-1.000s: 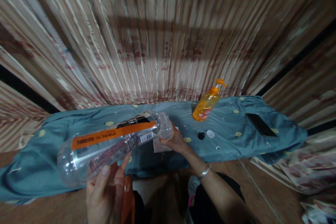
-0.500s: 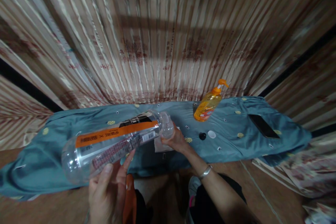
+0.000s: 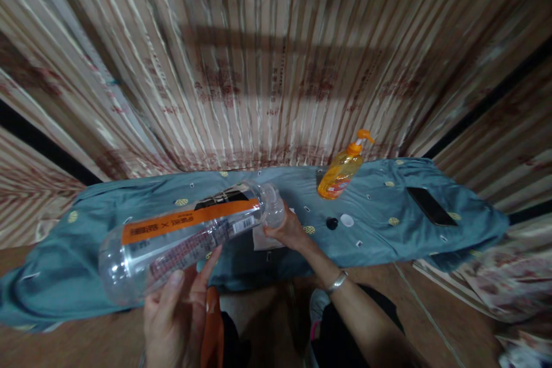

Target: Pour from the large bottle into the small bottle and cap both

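A large clear plastic bottle [image 3: 190, 236] with an orange, black and grey label lies tilted across my view, its mouth end up and to the right. My left hand [image 3: 176, 310] supports the lower side near its base, thumb and fingers against the plastic. At the other end, my right hand [image 3: 287, 230] grips a clear, rounded cup-like piece [image 3: 272, 205] at the mouth; whether it is separate from the bottle I cannot tell. Below that hand, a pale folded tissue or cloth [image 3: 262, 240] is partly hidden. No liquid shows inside the bottle.
A teal patterned cloth [image 3: 371, 247] covers the long table. On it stand an orange pump bottle [image 3: 340, 172], a small black cap [image 3: 332, 223], a white disc [image 3: 347, 220] and a dark phone [image 3: 431, 206]. Striped curtains [image 3: 276, 69] hang behind the table.
The bottle's base end and my left hand have shifted slightly left and down. Both hands keep their hold, and the things on the table have stayed put.
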`<act>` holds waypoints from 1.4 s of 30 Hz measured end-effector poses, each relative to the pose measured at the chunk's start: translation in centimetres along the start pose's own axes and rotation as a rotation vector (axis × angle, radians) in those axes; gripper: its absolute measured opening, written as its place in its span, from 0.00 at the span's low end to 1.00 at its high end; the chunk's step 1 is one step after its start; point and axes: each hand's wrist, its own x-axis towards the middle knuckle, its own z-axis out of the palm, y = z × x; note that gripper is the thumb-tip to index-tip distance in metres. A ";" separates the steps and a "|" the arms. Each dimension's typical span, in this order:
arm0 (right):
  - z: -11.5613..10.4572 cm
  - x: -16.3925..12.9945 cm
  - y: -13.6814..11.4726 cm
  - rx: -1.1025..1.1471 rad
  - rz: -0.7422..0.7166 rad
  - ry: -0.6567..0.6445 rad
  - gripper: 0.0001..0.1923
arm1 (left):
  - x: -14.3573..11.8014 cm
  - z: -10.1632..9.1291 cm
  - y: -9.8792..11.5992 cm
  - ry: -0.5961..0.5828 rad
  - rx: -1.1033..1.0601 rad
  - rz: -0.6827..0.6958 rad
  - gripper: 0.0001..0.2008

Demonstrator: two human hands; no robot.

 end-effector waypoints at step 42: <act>0.1 0.1 0.3 -0.002 -0.020 0.006 0.31 | -0.2 0.0 0.2 -0.022 -0.015 0.004 0.10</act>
